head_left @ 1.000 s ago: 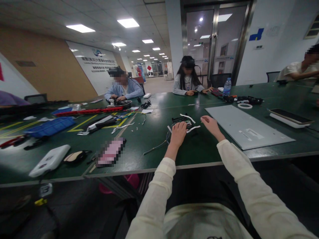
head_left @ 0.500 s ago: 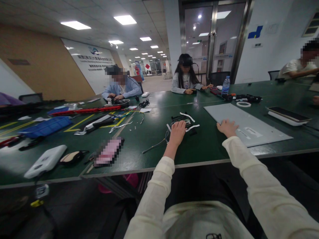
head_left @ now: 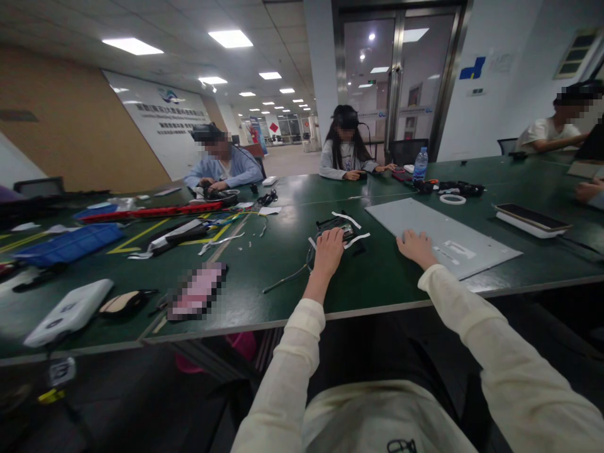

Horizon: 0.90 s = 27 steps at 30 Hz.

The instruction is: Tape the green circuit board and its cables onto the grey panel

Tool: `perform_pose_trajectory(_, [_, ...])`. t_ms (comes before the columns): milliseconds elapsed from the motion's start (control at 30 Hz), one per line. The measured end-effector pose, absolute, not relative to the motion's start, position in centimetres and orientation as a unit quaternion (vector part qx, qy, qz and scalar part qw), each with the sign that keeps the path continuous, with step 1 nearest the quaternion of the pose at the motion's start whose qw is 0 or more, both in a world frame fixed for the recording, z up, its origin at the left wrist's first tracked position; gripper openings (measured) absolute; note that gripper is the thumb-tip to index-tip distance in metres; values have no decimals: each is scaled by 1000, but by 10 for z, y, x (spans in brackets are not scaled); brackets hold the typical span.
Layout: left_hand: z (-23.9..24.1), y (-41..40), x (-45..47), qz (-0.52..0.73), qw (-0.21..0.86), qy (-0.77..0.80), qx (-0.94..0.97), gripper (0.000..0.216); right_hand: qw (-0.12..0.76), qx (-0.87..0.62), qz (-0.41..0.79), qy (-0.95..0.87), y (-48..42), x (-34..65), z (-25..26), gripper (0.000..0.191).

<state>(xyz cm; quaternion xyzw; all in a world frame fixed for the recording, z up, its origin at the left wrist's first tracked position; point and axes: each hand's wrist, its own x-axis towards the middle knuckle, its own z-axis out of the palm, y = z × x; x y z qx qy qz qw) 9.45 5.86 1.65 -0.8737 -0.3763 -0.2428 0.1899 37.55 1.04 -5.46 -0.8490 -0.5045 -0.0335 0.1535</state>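
My left hand (head_left: 329, 253) is closed over the near side of a small black device (head_left: 348, 230), fingers bent across it. White strips (head_left: 357, 241) stick out around the device, and a thin grey cable (head_left: 287, 279) trails from it to the left. The hand hides part of the device, so its kind is unclear. To the right, my right hand (head_left: 418, 248) grips the near left edge of a flat grey board (head_left: 415, 217), with its fingers bent on top. The board lies on the green table, apart from the device, with pale labels (head_left: 458, 250) on its surface.
On the left are a pink phone (head_left: 198, 290), a white power bank (head_left: 70, 311), a blue tray (head_left: 70, 242) and a red strip (head_left: 155, 212). A phone on a white case (head_left: 533, 220) lies right. Two people sit across the table, beyond a water bottle (head_left: 419, 165).
The grey board has slid left along the table with my right hand, closer to the black device. My right fingers are less spread. My left hand stays on the device. The view has shifted slightly.
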Motion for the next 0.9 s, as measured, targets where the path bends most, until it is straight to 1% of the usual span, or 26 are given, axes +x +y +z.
perform_pose_trajectory(167, [25, 55, 96, -247, 197, -368, -875, 35, 142, -820, -34, -553, 4, 358, -49, 57])
perform_pose_trajectory(333, [41, 55, 97, -239, 212, -339, -885, 35, 133, -769, -24, -625, -3, 341, -44, 62])
perform_pose_trajectory(567, [92, 61, 80, -262, 213, -302, -891, 32, 130, -672, 3, -729, -14, 330, -38, 69])
perform_pose_trajectory(733, [135, 60, 65, -285, 203, -285, -892, 32, 132, -616, 13, -776, -21, 324, -34, 68])
perform_pose_trajectory(833, [145, 60, 61, -295, 204, -278, -891, 33, 145, -596, 18, -790, -26, 319, -31, 67])
perform_pose_trajectory(900, [142, 59, 62, -290, 204, -275, -894, 33, 150, -590, 19, -793, -28, 317, -31, 66])
